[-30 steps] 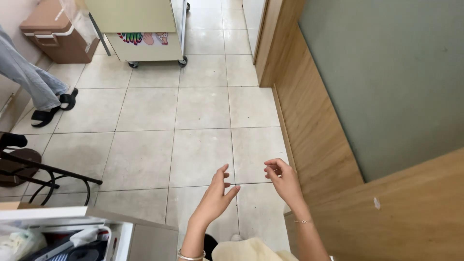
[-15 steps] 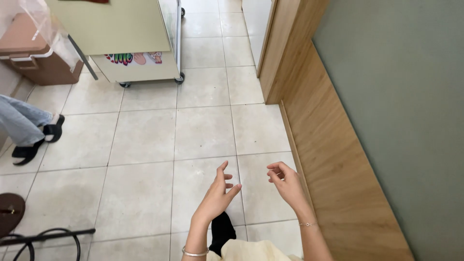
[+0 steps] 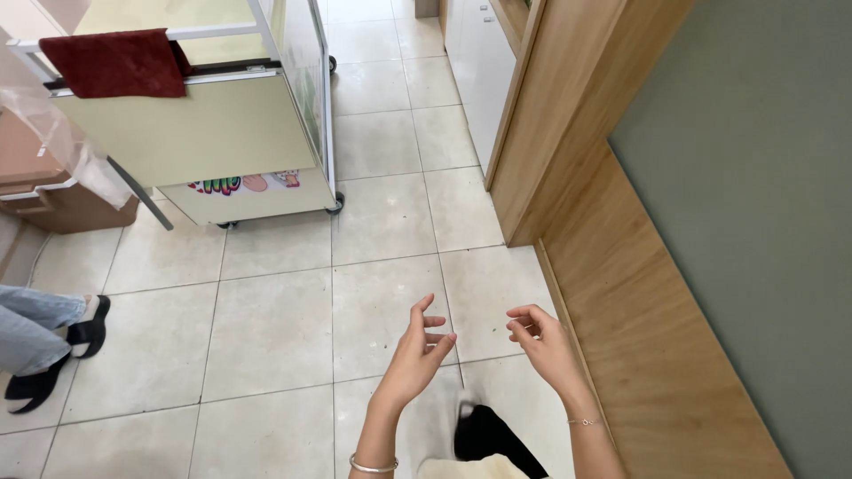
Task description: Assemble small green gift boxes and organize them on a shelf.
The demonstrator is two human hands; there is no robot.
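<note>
both hands hovered empty above the pale square floor tiles [image 3: 275, 328].
left hand [image 3: 415, 353] had fingers loosely spread, right hand [image 3: 541, 344] curled narrow; the wood-panelled wall [image 3: 621, 302] lay at three o'clock, nearer the right.

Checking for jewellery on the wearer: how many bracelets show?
2: a silver bangle on the left hand's wrist, a thin chain bracelet on the right hand's wrist. Forearms beyond the frame are hidden.
</note>
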